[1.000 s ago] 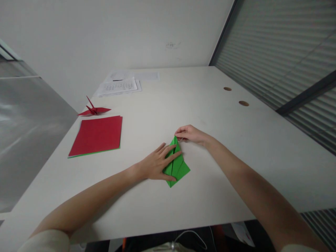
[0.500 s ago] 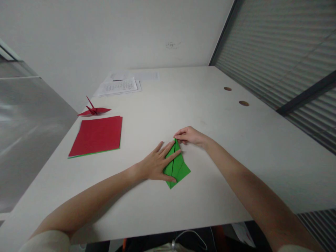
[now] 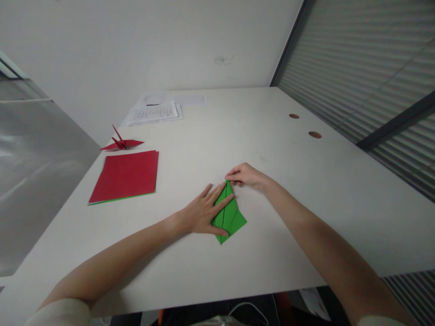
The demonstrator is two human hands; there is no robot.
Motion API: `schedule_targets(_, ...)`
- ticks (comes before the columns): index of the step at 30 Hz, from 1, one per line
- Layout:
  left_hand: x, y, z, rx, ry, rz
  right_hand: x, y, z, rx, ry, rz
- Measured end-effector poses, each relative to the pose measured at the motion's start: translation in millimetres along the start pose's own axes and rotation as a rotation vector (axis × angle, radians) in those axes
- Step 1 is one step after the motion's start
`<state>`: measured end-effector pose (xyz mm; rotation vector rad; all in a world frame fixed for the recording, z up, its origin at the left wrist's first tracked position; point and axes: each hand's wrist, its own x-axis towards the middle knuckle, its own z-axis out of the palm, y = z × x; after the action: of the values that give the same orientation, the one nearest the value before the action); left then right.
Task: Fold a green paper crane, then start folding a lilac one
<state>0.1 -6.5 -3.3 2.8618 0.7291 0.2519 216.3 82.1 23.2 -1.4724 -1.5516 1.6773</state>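
Observation:
A folded green paper (image 3: pixel 233 218), kite-shaped with its point away from me, lies flat on the white table (image 3: pixel 238 136). My left hand (image 3: pixel 203 212) rests flat on its left half, fingers stretched out and pressing it down. My right hand (image 3: pixel 245 174) is at the paper's far tip, fingers curled together in a pinch on that tip.
A stack of red paper with green sheets beneath (image 3: pixel 126 175) lies to the left. A finished red paper crane (image 3: pixel 120 142) stands behind the stack. White printed sheets (image 3: pixel 154 111) lie near the wall. Two round cable holes (image 3: pixel 314 134) are at the right.
My right hand and the paper's tip shifted slightly toward me a second ago; since half a second ago nothing has visibly moved.

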Motion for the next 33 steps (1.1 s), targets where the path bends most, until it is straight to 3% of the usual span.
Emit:
schedule_targets(6,0,-1,0.4,-0.056,0.03,0.015,4,-5,1,-0.109,0.041,0.042)
schedule_targets(17,0,1,-4.0,-0.065,0.016,0.001,-11,7,-3,-0.043,-0.046,-0.033)
schedule_targets(33,0,0,-2.5,-0.076,0.024,0.018,-15,0,12,0.0,0.133,0.066)
